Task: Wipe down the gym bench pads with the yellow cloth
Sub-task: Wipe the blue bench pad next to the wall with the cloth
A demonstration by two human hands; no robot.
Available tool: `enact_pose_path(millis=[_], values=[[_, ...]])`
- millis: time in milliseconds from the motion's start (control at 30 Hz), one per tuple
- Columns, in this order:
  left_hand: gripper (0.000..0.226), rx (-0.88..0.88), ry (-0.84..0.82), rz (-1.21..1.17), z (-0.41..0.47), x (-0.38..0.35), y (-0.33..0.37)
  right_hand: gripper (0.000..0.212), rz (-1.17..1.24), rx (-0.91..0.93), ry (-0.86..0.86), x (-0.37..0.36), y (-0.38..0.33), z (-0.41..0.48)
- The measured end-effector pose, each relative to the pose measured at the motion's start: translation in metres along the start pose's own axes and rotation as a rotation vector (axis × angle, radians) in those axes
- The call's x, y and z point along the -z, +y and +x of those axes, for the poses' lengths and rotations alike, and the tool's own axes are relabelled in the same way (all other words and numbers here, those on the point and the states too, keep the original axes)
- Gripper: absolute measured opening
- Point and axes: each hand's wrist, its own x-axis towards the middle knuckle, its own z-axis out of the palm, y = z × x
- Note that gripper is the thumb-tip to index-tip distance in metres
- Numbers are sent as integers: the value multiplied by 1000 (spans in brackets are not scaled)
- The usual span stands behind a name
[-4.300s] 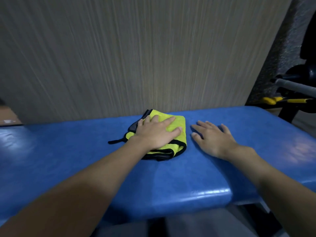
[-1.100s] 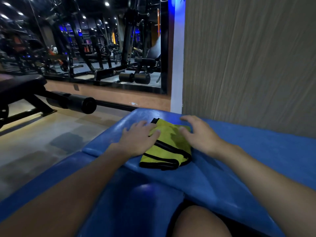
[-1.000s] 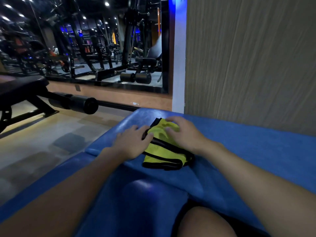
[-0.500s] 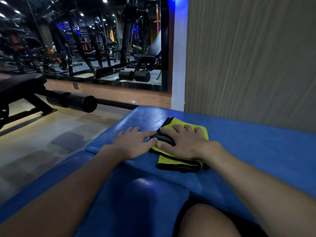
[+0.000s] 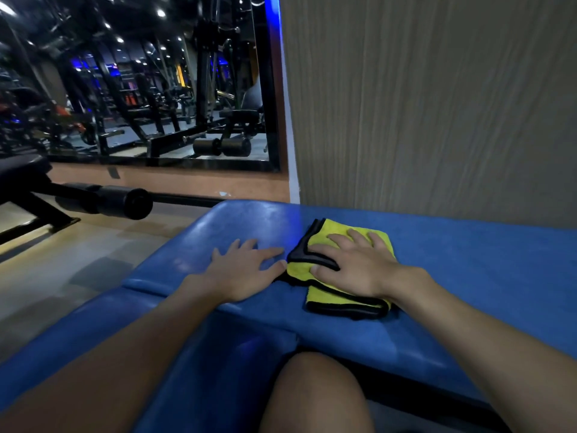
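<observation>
Nearest, bare knee [image 5: 315, 395] at bottom centre, against lower blue pad [image 5: 203, 364]. Mid-frame, left hand [image 5: 246, 270] flat on upper blue pad [image 5: 468, 260], fingers straight, spread. Just right of it, right hand [image 5: 352, 264] presses folded yellow cloth [image 5: 331, 295] onto same pad, fingers straight, slightly apart. Behind: black roller [image 5: 125, 203] at left, grey wall [image 5: 437, 104] upper right, mirror [image 5: 156, 82] upper left

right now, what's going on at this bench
A person is wiping a blue padded gym bench that stands against a grey panelled wall. Their right hand presses flat on a folded yellow cloth with black edging, which lies on the pad. Their left hand rests flat on the bare pad right beside the cloth, holding nothing.
</observation>
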Motion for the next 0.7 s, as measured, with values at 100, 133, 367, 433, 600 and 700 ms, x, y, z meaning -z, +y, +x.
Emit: enact_pose_path(millis=[100,133,367,433,600,700], values=[[58,9,-31,31,-1,-3,23,61,-7,-12,-5,1,24,-14],[58,14,-42,34,0,-4,31,61,-8,-14,-1,1,32,-19],[54,-17,-61,23,-4,-9,99,61,-2,-41,-9,3,82,-57],[53,-35,-48,6,-5,-11,117,60,-3,-47,-5,4,94,-69],[53,-59,-44,3,-7,-20,157,59,-9,-73,-6,6,131,-104],[50,-71,-30,-5,-8,-22,175,59,-15,-87,-3,7,147,-118]])
